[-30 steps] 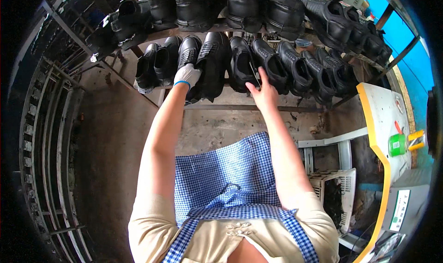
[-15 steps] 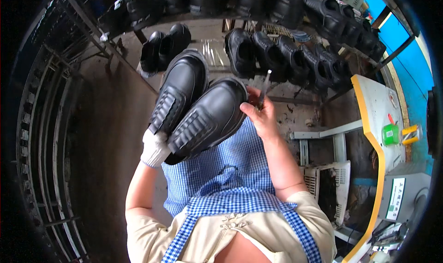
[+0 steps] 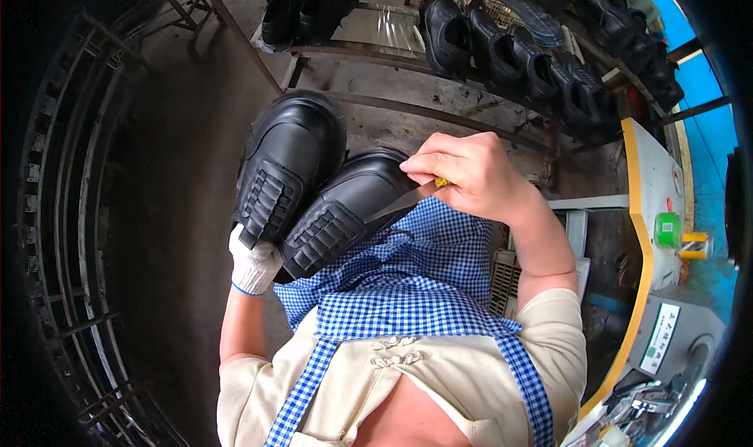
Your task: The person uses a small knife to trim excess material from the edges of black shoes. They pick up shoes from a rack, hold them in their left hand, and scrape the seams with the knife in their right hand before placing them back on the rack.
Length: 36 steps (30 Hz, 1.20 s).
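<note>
Two black lace-up style shoes, a left-side shoe (image 3: 294, 145) and a right-side shoe (image 3: 357, 184), are held side by side with their toes pointing away from me. My left hand (image 3: 255, 267), in a white knit glove, grips them at the heel end; its fingers are mostly hidden by the shoes. My bare right hand (image 3: 478, 172) is closed around a knife, whose yellow handle shows a little between the fingers. Its thin blade (image 3: 408, 201) points down and left, lying across the outer side of the right-side shoe. My fingertips are by that shoe's toe.
Ahead, a rack (image 3: 369, 53) carries several black shoes (image 3: 449, 43). Metal rails (image 3: 94, 212) run along the left. At right stands a white table with a yellow edge (image 3: 639, 243), bearing a green container (image 3: 667, 230), a yellow-and-black roll (image 3: 695, 245) and a grey machine (image 3: 681, 329).
My right hand has turned over, bringing the knife blade from pointing up and away to lying against the right-side shoe. The view has shifted, and the rack sits higher.
</note>
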{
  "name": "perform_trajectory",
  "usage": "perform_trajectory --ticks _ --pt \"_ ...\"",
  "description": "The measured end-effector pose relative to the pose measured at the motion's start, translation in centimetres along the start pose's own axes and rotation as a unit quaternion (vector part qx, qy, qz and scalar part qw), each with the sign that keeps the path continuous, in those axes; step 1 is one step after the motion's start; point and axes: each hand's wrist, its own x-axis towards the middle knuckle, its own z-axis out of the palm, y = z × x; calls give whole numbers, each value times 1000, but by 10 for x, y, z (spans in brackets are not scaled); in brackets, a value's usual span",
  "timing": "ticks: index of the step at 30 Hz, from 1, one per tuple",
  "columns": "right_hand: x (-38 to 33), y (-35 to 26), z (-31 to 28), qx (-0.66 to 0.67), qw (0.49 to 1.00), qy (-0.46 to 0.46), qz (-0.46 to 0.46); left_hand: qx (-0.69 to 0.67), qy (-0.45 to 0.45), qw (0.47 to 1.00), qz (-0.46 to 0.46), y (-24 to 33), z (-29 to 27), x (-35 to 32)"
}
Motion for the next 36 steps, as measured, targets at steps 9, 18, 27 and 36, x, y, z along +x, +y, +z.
perform_trajectory --ticks 9,18,27,36 --pt "7 -26 -18 -140 974 -174 -38 7 -7 999 -30 4 15 0" --pt "-15 6 10 103 994 -25 -6 48 -19 998 -31 -9 -13 13" --pt "-53 42 15 202 937 90 271 15 11 995 -96 -1 1 8" --pt "4 8 5 29 997 61 41 160 -162 966 -123 -1 30 -3"
